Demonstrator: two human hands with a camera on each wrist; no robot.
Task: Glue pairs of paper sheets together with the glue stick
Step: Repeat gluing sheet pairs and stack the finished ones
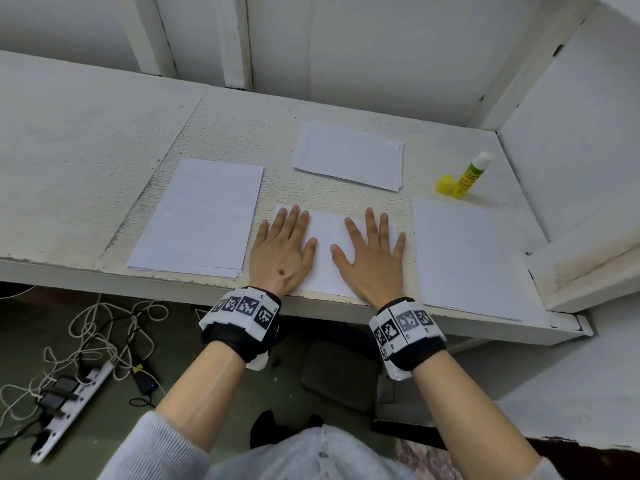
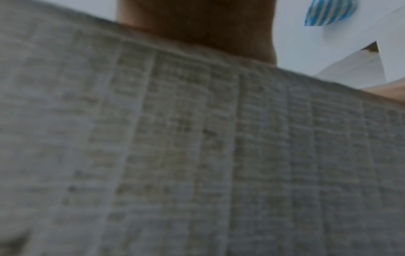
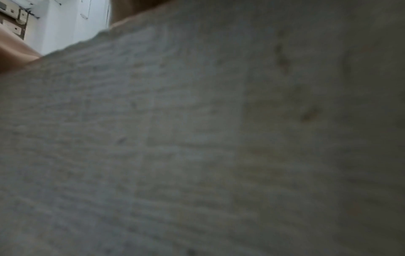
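Observation:
In the head view, a white sheet (image 1: 327, 237) lies at the front edge of the white table (image 1: 86, 133). My left hand (image 1: 284, 245) and right hand (image 1: 372, 252) both press flat on it with straight, spread fingers. The yellow glue stick (image 1: 471, 175) stands uncapped at the back right, its yellow cap (image 1: 445, 185) beside it on the left. A paper stack (image 1: 201, 214) lies to the left, another paper stack (image 1: 348, 154) behind, and a sheet (image 1: 464, 258) lies to the right. Both wrist views show only blurred grey knit fabric (image 2: 197, 155) close up.
White walls (image 1: 571, 140) close in the table at the back and right, with a raised ledge (image 1: 585, 271) at the right front. Below the table edge lie a power strip (image 1: 72, 400) with tangled cables and a dark stool (image 1: 339, 375).

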